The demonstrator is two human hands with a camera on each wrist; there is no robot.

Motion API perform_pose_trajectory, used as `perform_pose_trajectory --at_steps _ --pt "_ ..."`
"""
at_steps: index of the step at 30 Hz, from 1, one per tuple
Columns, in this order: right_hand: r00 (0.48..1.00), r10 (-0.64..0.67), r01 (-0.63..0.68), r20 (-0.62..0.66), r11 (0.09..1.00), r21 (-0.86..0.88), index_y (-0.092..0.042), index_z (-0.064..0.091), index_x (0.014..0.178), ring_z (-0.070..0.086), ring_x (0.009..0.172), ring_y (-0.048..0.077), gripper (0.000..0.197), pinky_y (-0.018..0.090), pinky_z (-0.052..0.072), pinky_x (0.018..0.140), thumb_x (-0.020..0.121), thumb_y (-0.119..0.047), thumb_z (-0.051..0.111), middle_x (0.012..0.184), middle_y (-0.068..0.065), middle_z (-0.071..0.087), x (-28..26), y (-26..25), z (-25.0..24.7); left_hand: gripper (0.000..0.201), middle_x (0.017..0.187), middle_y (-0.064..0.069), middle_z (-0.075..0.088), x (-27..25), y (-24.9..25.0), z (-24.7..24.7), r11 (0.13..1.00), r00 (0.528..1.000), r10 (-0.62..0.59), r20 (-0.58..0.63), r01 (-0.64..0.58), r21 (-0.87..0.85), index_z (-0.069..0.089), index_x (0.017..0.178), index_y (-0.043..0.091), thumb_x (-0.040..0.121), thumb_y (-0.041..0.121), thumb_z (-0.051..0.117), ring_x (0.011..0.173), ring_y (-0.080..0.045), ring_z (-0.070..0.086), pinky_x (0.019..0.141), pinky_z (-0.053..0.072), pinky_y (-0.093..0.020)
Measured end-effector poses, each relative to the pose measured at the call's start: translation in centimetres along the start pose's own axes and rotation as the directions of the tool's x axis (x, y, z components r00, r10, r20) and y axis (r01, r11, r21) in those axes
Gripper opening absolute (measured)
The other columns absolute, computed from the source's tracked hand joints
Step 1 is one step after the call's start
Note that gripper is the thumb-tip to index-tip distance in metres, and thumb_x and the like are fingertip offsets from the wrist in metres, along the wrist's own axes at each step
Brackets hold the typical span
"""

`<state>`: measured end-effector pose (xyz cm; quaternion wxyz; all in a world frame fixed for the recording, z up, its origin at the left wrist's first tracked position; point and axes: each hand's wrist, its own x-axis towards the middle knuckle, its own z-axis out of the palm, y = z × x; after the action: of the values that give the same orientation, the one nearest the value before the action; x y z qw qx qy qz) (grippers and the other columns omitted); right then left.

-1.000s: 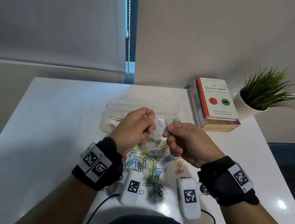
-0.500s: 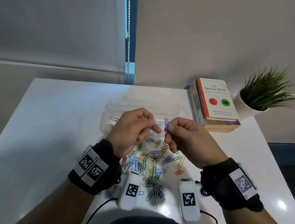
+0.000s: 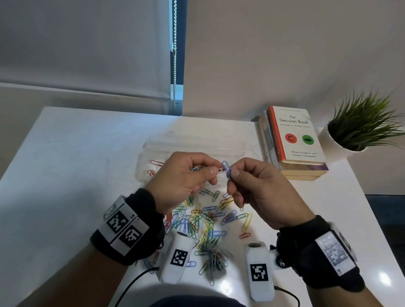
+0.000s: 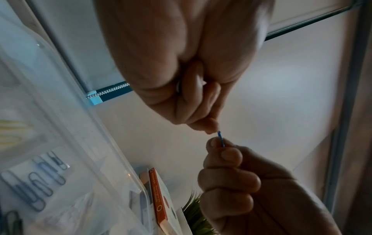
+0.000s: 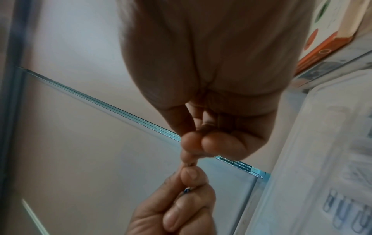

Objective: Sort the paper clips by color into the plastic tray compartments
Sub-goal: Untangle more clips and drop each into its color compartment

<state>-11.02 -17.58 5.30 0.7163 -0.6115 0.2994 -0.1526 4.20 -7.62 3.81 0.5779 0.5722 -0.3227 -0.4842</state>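
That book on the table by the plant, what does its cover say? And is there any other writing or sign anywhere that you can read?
"The Decision Book": title on the white cover of the book.
"Mikael Krogerus and Roman Tschäppeler": authors, lower on the cover, only just readable.
Subtitle under the title: too small to read for certain.
Signs on the cover: a red circle and a green circle with an arrow.
Black-and-white square code tags on the wristbands and white camera units: patterns, no words.

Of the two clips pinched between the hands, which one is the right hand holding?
The blue clip, upright in the right hand; the left hand holds the white clip.
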Motion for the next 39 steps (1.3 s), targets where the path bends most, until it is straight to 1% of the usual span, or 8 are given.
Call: perform_pose_trajectory --at_steps 7,13,21,27,30,33,36,39 --pt "0.999 -0.017 0.018 -0.037 0.999 0.031 -0.005 0.054 0.081 0.043 0.047 0.021 0.02 0.027 0.04 0.048 0.097 -0.002 0.043 0.061 0.009 0.057 0.1 0.0 0.3 0.023 0.062 -0.009 0.054 0.3 0.5 -0.4 0.995 0.999 -0.033 0.035 0.036 -0.095 0.07 0.093 0.008 0.092 -0.006 0.051 0.039 -0.006 0.026 0.038 0.024 -0.013" --pt "0.997 -0.021 0.025 -0.075 0.999 0.046 -0.005 0.052 0.081 0.042 0.045 0.021 0.02 0.029 0.037 0.048 0.097 -0.001 0.042 0.057 0.008 0.056 0.1 -0.2 0.8 0.024 0.06 -0.01 0.056 0.3 0.8 -0.1 0.999 0.999 -0.023 0.048 0.025 -0.035 0.07 0.088 0.009 0.091 -0.007 0.053 0.037 -0.006 0.026 0.037 0.023 -0.013" --pt "0.997 -0.043 0.046 -0.069 0.998 0.04 -0.005 0.052 0.087 0.052 0.048 0.024 0.014 0.031 0.044 0.051 0.098 -0.002 0.043 0.064 0.013 0.061 0.1 -0.6 1.5 0.017 0.06 -0.009 0.058 0.4 0.6 0.6 0.998 1.0 0.014 -0.027 -0.016 -0.068 0.065 0.086 0.007 0.09 -0.007 0.055 0.038 -0.01 0.025 0.039 0.022 -0.016" --pt "0.996 -0.028 0.014 -0.08 0.986 -0.165 -0.003 0.065 0.087 0.055 0.055 0.022 0.018 0.031 0.045 0.054 0.096 -0.007 0.05 0.075 0.008 0.066 0.1 -1.6 0.3 0.021 0.062 -0.012 0.057 0.2 0.7 0.6 0.999 0.998 0.0 -0.064 -0.003 -0.049 0.07 0.088 0.006 0.089 -0.008 0.055 0.037 -0.007 0.026 0.038 0.024 -0.015" --pt "0.996 -0.047 0.029 -0.079 0.975 -0.218 0.003 0.063 0.084 0.056 0.053 0.021 0.012 0.032 0.047 0.053 0.091 -0.007 0.06 0.07 0.011 0.064 0.3 -1.9 0.2 0.023 0.061 -0.008 0.058 0.3 0.8 0.7 1.0 0.998 -0.004 -0.06 0.006 0.027 0.071 0.086 0.009 0.089 -0.007 0.056 0.039 -0.009 0.027 0.039 0.024 -0.017" --pt "0.996 -0.051 0.033 -0.067 0.97 -0.241 0.005 0.057 0.087 0.059 0.051 0.025 0.012 0.039 0.05 0.056 0.086 -0.003 0.065 0.066 0.017 0.065 0.4 -2.1 0.6 0.02 0.059 -0.003 0.06 0.4 1.0 0.7 0.992 0.997 0.013 -0.079 -0.003 0.127 0.072 0.083 0.01 0.087 -0.004 0.058 0.04 -0.01 0.032 0.042 0.027 -0.017" --pt "0.997 -0.057 0.039 -0.059 0.961 -0.273 -0.006 0.051 0.093 0.063 0.053 0.03 0.016 0.044 0.054 0.058 0.087 -0.008 0.066 0.071 0.018 0.068 0.3 -2.2 1.1 0.014 0.06 0.002 0.064 0.3 1.2 0.7 0.966 0.994 0.065 -0.084 -0.042 0.254 0.072 0.081 0.011 0.086 0.0 0.064 0.046 -0.004 0.051 0.051 0.04 -0.013" --pt "0.996 -0.075 0.054 -0.051 0.94 -0.336 -0.012 0.05 0.092 0.065 0.055 0.034 0.013 0.046 0.055 0.058 0.09 -0.012 0.063 0.071 0.016 0.069 0.4 -2.0 1.4 0.013 0.064 -0.001 0.066 0.4 1.2 0.8 0.938 0.991 0.102 -0.083 -0.068 0.341 0.071 0.076 0.017 0.083 0.006 0.069 0.063 -0.016 0.061 0.07 0.051 -0.029"
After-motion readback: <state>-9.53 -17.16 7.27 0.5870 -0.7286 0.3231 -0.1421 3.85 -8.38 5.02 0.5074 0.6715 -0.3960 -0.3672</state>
